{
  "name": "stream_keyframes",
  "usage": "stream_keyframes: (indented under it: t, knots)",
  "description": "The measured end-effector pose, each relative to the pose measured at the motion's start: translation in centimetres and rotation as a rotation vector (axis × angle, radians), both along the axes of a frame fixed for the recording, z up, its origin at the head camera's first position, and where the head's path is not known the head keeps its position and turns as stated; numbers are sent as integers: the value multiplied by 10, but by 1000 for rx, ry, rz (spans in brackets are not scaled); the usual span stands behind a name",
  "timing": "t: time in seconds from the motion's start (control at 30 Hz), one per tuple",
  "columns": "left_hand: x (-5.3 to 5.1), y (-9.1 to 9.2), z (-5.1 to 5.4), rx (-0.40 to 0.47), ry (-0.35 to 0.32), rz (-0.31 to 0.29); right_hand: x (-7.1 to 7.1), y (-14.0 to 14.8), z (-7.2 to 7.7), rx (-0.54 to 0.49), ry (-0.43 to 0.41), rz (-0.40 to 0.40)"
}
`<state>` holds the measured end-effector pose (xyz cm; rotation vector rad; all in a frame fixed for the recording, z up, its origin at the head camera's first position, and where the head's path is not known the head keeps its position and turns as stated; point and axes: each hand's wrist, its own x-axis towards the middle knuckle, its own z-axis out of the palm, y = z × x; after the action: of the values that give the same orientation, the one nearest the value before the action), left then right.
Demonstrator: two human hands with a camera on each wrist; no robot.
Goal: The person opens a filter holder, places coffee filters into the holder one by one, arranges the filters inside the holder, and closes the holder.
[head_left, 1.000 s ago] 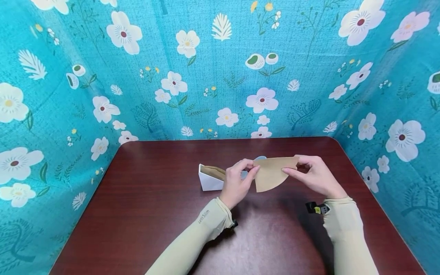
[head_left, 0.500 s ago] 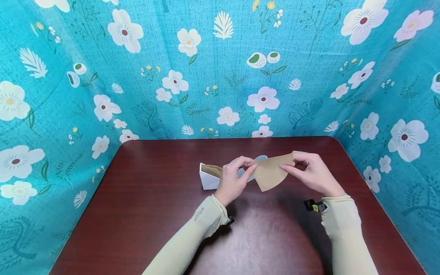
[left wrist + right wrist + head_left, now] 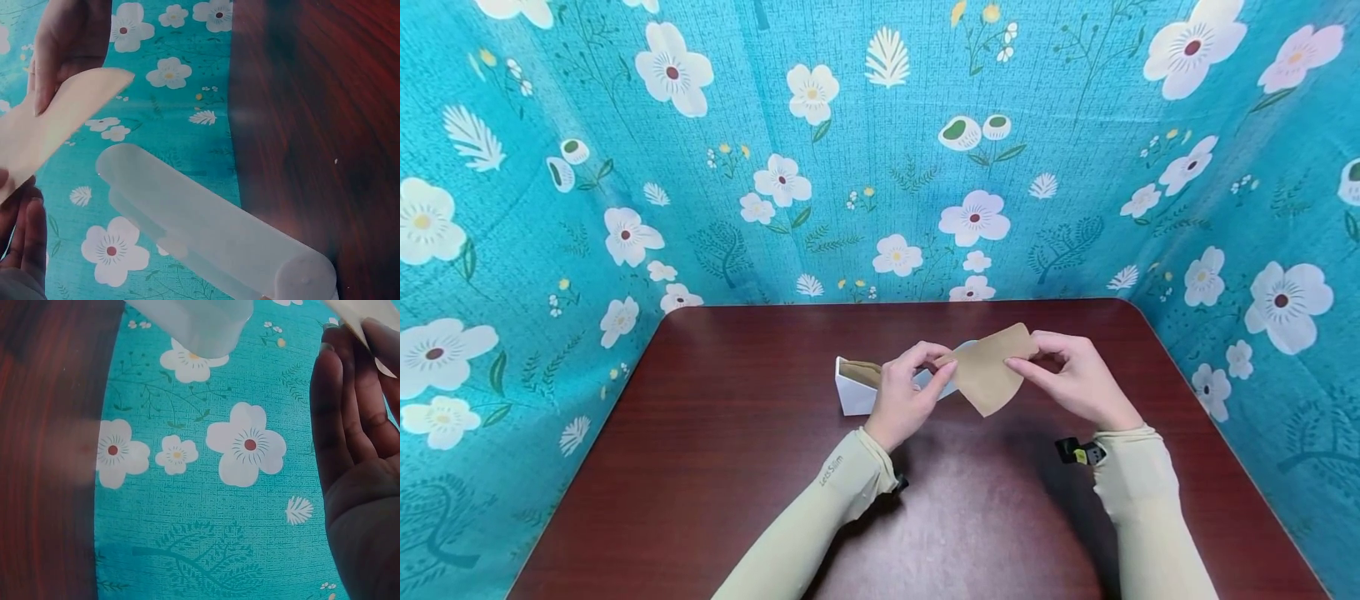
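Observation:
Above the table, a brown coffee filter paper [image 3: 988, 375] is stretched between both hands, its pointed corner hanging down. My left hand [image 3: 910, 392] pinches its left end between thumb and fingers. Its upper right edge is pinched by my right hand [image 3: 1078, 379], with the thumb in front. In the left wrist view the filter paper [image 3: 56, 125] looks pale and curved. Behind my left hand stands a white holder [image 3: 856, 398] with more brown filter papers [image 3: 859, 373] inside. The holder's translucent lid [image 3: 187, 200] sticks out to the right, swung up on a round pivot [image 3: 305, 278].
The dark red wooden table [image 3: 722, 450] has rounded far corners. A blue flowered cloth [image 3: 850, 167] hangs behind it and along both sides. Each wrist carries a small black camera; the right one [image 3: 1081, 452] shows clearly.
The filter paper has tilted, its right end rising and its lower corner shifting to the right. My right hand has moved a little to the left; my left hand has barely shifted.

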<state>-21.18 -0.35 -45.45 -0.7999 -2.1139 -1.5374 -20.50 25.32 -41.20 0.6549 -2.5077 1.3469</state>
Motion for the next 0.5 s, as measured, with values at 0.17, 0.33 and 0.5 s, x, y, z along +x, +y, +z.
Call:
stream_keyframes:
  t: [0.17,0.33,0.5]
  knots:
    - [1,-1,2,-56,28,-3,-2,-1,1,22,52,27]
    - [2,-1,2,-31,27,5,-3,-4,2,-15,61,36]
    - [2,0,-1,-16,15,25,-2,-6,-1,3,67,1]
